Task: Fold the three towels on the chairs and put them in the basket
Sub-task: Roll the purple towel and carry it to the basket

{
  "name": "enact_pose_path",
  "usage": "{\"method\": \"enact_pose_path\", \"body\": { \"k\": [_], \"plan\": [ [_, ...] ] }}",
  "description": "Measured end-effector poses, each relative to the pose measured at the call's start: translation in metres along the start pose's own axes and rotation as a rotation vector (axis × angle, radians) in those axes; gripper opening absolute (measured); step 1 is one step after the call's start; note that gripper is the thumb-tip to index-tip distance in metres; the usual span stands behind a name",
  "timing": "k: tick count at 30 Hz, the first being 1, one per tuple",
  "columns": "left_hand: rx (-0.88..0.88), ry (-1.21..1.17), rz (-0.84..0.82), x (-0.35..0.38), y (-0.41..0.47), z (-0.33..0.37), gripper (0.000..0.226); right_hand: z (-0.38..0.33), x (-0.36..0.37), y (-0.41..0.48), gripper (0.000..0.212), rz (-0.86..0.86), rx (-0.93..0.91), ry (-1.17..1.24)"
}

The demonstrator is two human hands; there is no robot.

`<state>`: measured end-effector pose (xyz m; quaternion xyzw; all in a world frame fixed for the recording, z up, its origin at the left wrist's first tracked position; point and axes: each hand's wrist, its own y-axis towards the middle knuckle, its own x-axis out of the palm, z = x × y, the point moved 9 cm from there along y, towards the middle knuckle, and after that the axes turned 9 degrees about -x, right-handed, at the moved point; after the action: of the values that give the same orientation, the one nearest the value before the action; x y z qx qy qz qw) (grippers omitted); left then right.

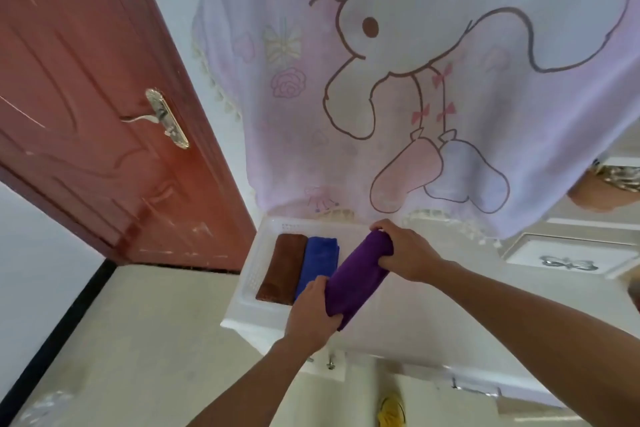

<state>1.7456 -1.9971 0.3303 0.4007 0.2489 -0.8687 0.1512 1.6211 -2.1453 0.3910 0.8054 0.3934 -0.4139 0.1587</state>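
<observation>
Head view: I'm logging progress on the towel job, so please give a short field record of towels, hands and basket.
basket: white, holds two folded towels
brown towel: in basket, leftmost
blue towel: in basket, beside the brown one
purple towel: folded, held over the basket by both ends
left hand: grips its near end
right hand: grips its far end

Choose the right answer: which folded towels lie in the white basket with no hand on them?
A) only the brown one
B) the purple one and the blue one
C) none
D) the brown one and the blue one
D: the brown towel and the blue towel lie side by side in the basket, while the left hand and the right hand grip the purple towel.
</observation>
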Motion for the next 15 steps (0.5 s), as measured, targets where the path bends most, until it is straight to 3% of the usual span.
{"method": "enact_pose_path", "body": {
  "k": [3,7,11,15],
  "plan": [
    [-0.135,-0.133,-0.012,0.012,0.026,0.005,0.053,0.027,-0.005,0.046,0.051,-0.028,0.022,0.139],
    [-0.272,-0.188,-0.036,0.027,0.041,0.001,0.052,0.041,0.013,0.089,0.047,-0.149,0.011,0.111],
    [-0.396,-0.05,-0.118,0.049,0.054,-0.014,0.044,0.048,0.049,0.118,0.048,-0.304,-0.041,-0.11],
    [-0.38,0.19,-0.124,0.061,0.067,-0.02,0.034,0.061,0.08,0.134,0.039,-0.391,-0.047,-0.305]
  ]
}}
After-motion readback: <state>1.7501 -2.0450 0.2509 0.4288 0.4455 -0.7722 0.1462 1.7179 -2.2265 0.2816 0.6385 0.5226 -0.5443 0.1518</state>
